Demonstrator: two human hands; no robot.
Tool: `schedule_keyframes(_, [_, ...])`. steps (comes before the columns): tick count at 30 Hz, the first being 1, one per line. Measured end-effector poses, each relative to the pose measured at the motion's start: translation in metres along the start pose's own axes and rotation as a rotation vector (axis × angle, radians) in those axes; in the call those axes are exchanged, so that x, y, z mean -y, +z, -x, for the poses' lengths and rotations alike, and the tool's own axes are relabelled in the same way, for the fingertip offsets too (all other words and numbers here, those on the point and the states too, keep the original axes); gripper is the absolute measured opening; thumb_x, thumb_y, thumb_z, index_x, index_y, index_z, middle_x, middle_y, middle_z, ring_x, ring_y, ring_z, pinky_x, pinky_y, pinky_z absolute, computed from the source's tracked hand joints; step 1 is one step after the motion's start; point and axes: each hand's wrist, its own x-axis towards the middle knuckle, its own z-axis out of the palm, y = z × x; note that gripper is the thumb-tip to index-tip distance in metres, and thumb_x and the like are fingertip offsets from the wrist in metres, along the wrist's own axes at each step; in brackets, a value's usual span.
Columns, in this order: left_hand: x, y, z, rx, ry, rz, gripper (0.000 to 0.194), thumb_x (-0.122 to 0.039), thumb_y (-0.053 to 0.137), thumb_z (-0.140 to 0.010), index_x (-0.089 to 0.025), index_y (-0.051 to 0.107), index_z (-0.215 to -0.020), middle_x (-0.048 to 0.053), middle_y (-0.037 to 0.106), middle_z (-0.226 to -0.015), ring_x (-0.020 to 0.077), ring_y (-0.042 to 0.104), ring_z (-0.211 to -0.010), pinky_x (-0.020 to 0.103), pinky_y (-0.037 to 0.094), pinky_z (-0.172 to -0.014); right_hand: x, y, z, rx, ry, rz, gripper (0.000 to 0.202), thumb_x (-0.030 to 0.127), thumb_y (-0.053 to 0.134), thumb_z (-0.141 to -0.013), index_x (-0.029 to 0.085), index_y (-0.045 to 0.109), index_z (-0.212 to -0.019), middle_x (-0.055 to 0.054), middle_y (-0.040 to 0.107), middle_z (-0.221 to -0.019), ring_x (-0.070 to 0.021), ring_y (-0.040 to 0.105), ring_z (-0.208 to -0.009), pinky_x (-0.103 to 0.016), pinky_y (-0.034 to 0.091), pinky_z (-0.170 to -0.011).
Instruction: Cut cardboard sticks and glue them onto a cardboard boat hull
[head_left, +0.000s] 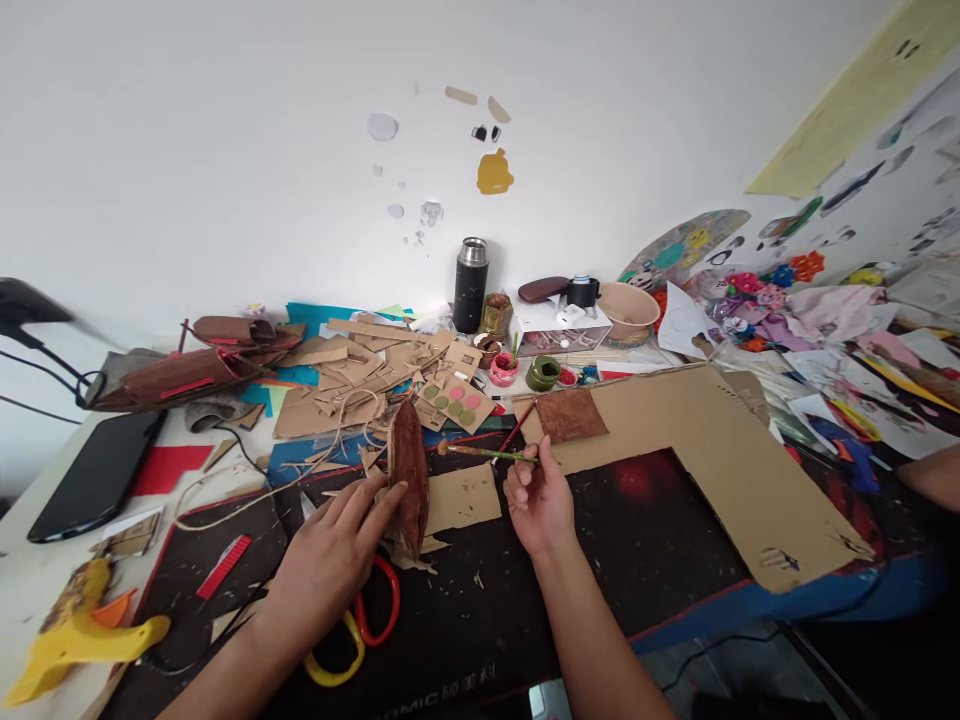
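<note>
My left hand (337,530) is closed on a brown-painted cardboard boat hull (409,465), pointed at both ends and standing on its side. My right hand (541,495) pinches a paintbrush (480,453) by its green handle. The brush's bristles point left, a short gap from the hull. Beneath the brush lies a bare cardboard piece (466,497). A brown-painted cardboard rectangle (576,414) rests just beyond my right hand. Partly under my left hand are scissors (382,610) with red and yellow handles.
Paint jars, one pink (503,369) and one green (542,374), stand behind my hands. A black thermos (471,290) rises by the wall. Cardboard scraps (375,365) pile up at the back left. A yellow glue gun (82,640), phone (97,475) and large cardboard sheet (757,480) flank the mat.
</note>
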Motion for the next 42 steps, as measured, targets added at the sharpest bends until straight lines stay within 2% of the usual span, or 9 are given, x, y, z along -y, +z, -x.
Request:
schedule_keyframes(3, [0.009, -0.004, 0.000, -0.032, -0.001, 0.056, 0.052, -0.005, 0.047, -0.098, -0.017, 0.064, -0.145, 0.017, 0.076, -0.135, 0.0311, 0.076, -0.116, 0.042, 0.065, -0.094, 0.000, 0.000, 0.000, 0.001, 0.014, 0.004, 0.044, 0.053, 0.095, -0.080, 0.020, 0.065, -0.076, 0.009, 0.054, -0.049, -0.0070, 0.047, -0.036, -0.016, 0.033, -0.033])
schedule_keyframes(6, [0.025, -0.010, -0.010, -0.110, -0.101, 0.125, 0.037, -0.018, 0.046, -0.108, -0.017, 0.066, -0.139, 0.016, 0.077, -0.129, 0.0288, 0.077, -0.112, 0.039, 0.064, -0.095, 0.000, 0.001, 0.000, 0.005, 0.017, 0.008, 0.044, 0.053, 0.093, -0.082, 0.020, 0.065, -0.076, 0.009, 0.054, -0.049, -0.0072, 0.046, -0.036, -0.016, 0.033, -0.033])
schedule_keyframes(10, [0.051, -0.015, -0.038, -0.114, -0.229, 0.249, 0.032, -0.034, 0.046, -0.111, -0.021, 0.070, -0.129, 0.013, 0.078, -0.124, 0.0289, 0.077, -0.110, 0.038, 0.063, -0.088, 0.000, 0.001, 0.000, 0.008, 0.006, 0.007, 0.046, 0.054, 0.096, -0.077, 0.020, 0.065, -0.076, 0.008, 0.055, -0.049, -0.0071, 0.046, -0.036, -0.016, 0.034, -0.034])
schedule_keyframes(13, [0.069, -0.014, -0.062, -0.055, -0.289, 0.279, 0.033, -0.039, 0.048, -0.109, -0.021, 0.071, -0.126, 0.013, 0.079, -0.121, 0.0306, 0.077, -0.107, 0.040, 0.061, -0.085, 0.000, 0.000, 0.001, 0.015, 0.005, 0.010, 0.047, 0.055, 0.096, -0.077, 0.020, 0.065, -0.076, 0.009, 0.054, -0.049, -0.0067, 0.046, -0.036, -0.016, 0.034, -0.035])
schedule_keyframes(16, [0.082, -0.009, -0.085, 0.003, -0.256, 0.283, 0.029, -0.040, 0.051, -0.108, -0.023, 0.073, -0.115, 0.012, 0.081, -0.113, 0.0318, 0.076, -0.107, 0.043, 0.059, -0.090, 0.000, 0.000, 0.001, 0.021, 0.007, 0.020, 0.047, 0.056, 0.095, -0.079, 0.020, 0.064, -0.077, 0.009, 0.054, -0.050, -0.0065, 0.046, -0.036, -0.016, 0.035, -0.035])
schedule_keyframes(23, [0.092, 0.000, -0.117, 0.154, -0.147, 0.210, 0.028, -0.033, 0.050, -0.108, -0.022, 0.075, -0.112, 0.012, 0.080, -0.116, 0.0320, 0.073, -0.111, 0.043, 0.057, -0.089, -0.002, 0.000, 0.001, 0.009, 0.013, 0.038, 0.050, 0.057, 0.098, -0.074, 0.020, 0.065, -0.078, 0.009, 0.055, -0.052, -0.0055, 0.045, -0.036, -0.015, 0.032, -0.034])
schedule_keyframes(29, [0.109, -0.008, -0.117, 0.287, 0.176, 0.259, 0.037, -0.014, 0.044, -0.104, -0.026, 0.078, -0.110, 0.010, 0.079, -0.116, 0.0288, 0.068, -0.111, 0.041, 0.054, -0.094, 0.000, 0.003, 0.001, -0.002, 0.032, 0.034, 0.050, 0.057, 0.099, -0.073, 0.019, 0.066, -0.076, 0.009, 0.054, -0.050, -0.0056, 0.044, -0.036, -0.016, 0.033, -0.035])
schedule_keyframes(35, [0.117, -0.013, -0.114, 0.349, 0.276, 0.192, 0.031, -0.014, 0.053, -0.101, -0.027, 0.078, -0.114, 0.011, 0.077, -0.116, 0.0297, 0.067, -0.109, 0.041, 0.053, -0.095, 0.000, 0.002, 0.001, -0.007, 0.055, 0.051, 0.048, 0.057, 0.096, -0.078, 0.020, 0.065, -0.076, 0.008, 0.054, -0.050, -0.0065, 0.045, -0.035, -0.016, 0.034, -0.035])
schedule_keyframes(42, [0.117, 0.002, -0.111, 0.301, 0.377, 0.179, 0.031, -0.007, 0.060, -0.097, -0.030, 0.078, -0.109, 0.007, 0.077, -0.123, 0.0260, 0.068, -0.116, 0.039, 0.049, -0.107, -0.001, 0.002, 0.002, -0.013, 0.047, 0.064, 0.047, 0.058, 0.094, -0.080, 0.020, 0.065, -0.076, 0.008, 0.055, -0.051, -0.0064, 0.046, -0.036, -0.016, 0.035, -0.036])
